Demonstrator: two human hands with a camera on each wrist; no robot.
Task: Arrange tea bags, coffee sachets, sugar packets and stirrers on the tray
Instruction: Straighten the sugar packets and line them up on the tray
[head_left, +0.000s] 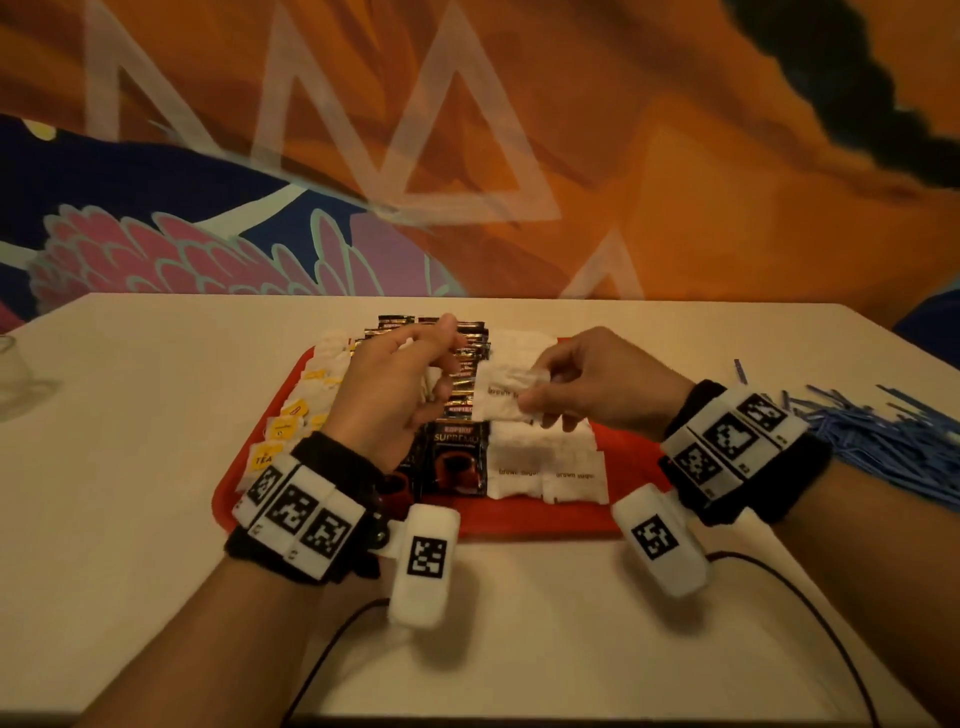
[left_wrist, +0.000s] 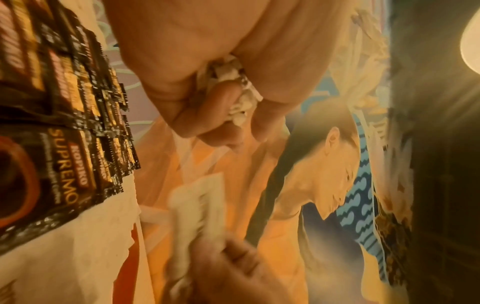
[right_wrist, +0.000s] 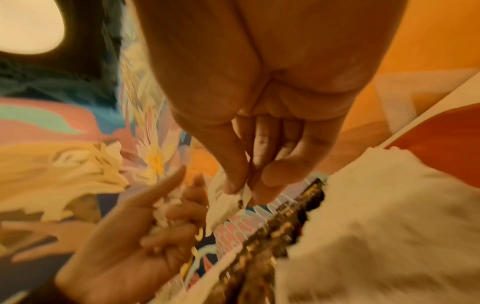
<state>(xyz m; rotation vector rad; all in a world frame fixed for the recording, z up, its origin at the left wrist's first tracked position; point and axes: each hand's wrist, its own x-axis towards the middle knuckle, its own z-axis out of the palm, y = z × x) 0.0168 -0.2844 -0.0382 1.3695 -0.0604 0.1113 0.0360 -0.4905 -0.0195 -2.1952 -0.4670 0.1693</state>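
A red tray (head_left: 519, 519) holds rows of tea bags (head_left: 291, 421) at its left, black coffee sachets (head_left: 457, 452) in the middle and white brown-sugar packets (head_left: 550, 467) at the right. My right hand (head_left: 587, 384) hovers over the tray and pinches one white sugar packet (head_left: 501, 395) between thumb and fingers (right_wrist: 235, 181). My left hand (head_left: 400, 379) is raised beside it, fingers curled round a bunch of white packets (left_wrist: 239, 96). The pinched packet (left_wrist: 197, 205) also shows blurred in the left wrist view.
A heap of blue stirrers (head_left: 883, 436) lies on the white table (head_left: 130, 467) right of the tray. A glass (head_left: 13, 374) stands at the far left edge. Black cables (head_left: 789, 587) run across the near table. A painted wall rises behind.
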